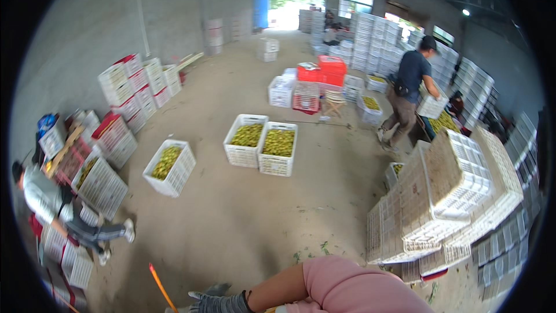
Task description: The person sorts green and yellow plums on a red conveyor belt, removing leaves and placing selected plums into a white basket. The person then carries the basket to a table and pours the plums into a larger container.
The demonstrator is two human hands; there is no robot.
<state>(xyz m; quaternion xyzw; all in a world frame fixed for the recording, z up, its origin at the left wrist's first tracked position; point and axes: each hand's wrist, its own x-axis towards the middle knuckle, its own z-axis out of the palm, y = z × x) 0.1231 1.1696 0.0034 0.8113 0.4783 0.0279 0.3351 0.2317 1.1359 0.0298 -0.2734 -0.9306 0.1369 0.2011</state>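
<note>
My right hand [219, 303], in a grey knit glove below a pink sleeve, reaches leftward at the bottom edge. Its fingers are partly cut off and blurred, so its grip is unclear. Just left of it a thin orange stick [161, 288] with a red tip slants up from the edge. What holds the stick is hidden. A dark grey, glove-like shape [218, 289] shows behind my right hand; I cannot tell whether it is my left hand. Ahead on the floor, two white plastic crates [278, 166] of small yellow-green fruit stand side by side. Another filled crate [176, 178] stands to their left.
Tall white crates [434, 200] are stacked close on the right. A person [408, 82] there tilts a crate [432, 102] over a heap of fruit [444, 122]. Another person [56, 204] walks at left beside stacked crates [104, 182]. Red bins [332, 71] stand farther back.
</note>
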